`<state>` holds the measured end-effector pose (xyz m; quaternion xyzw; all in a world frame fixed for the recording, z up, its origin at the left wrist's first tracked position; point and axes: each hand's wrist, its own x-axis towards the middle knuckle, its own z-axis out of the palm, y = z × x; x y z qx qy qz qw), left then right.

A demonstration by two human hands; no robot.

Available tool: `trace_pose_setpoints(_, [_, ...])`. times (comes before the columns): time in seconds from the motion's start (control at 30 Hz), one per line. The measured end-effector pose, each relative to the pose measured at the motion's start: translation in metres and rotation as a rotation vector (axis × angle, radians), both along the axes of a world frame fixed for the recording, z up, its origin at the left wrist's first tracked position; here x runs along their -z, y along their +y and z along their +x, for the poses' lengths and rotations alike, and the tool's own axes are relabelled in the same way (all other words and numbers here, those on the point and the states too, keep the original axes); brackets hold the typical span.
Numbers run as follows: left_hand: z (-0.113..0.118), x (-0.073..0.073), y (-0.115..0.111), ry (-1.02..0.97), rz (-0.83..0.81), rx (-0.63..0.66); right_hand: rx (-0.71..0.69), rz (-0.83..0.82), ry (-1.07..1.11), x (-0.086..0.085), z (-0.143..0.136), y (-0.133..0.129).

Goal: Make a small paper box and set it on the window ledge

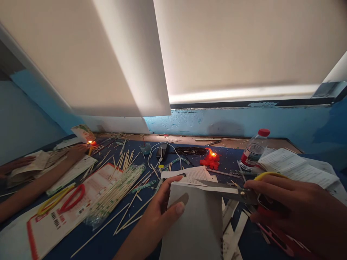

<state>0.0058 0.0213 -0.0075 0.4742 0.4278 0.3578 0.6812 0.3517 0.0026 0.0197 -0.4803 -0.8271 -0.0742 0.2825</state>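
My left hand (pixel 165 213) pinches the upper left edge of a grey-white sheet of paper (pixel 193 224), its thumb lying on the face of the sheet. In my right hand (pixel 292 206) is a pair of scissors (pixel 244 195) with dark blades and yellow and red handles. The blades point left along the top edge of the sheet, and a narrow strip of paper lies along them. Cut paper strips (pixel 238 231) lie beneath, just right of the sheet. The lower part of the right hand is in shadow.
A lit red candle (pixel 213 159) burns beyond the sheet, left of a water bottle (pixel 253 150). Thin sticks (pixel 116 189), a second pair of scissors (pixel 72 198) and a white cable (pixel 162 144) lie leftward. Another person's arms (pixel 40 184) reach toward another flame (pixel 91 142). Papers (pixel 300 168) lie right.
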Motion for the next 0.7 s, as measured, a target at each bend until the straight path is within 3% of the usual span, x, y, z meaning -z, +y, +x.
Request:
trace_pose_setpoints(0.2, [-0.001,0.002,0.001,0.002,-0.007,0.020,-0.131,-0.014,-0.135,-0.003,0.006,0.002])
trace_pose_setpoints(0.43, [-0.001,0.000,0.000,-0.002,0.024,0.021,-0.064,-0.145,-0.112,0.002,-0.003,-0.004])
trace_pose_setpoints(0.7, [-0.001,-0.006,-0.004,0.044,0.024,0.032,-0.068,-0.112,-0.124,-0.005,-0.011,-0.001])
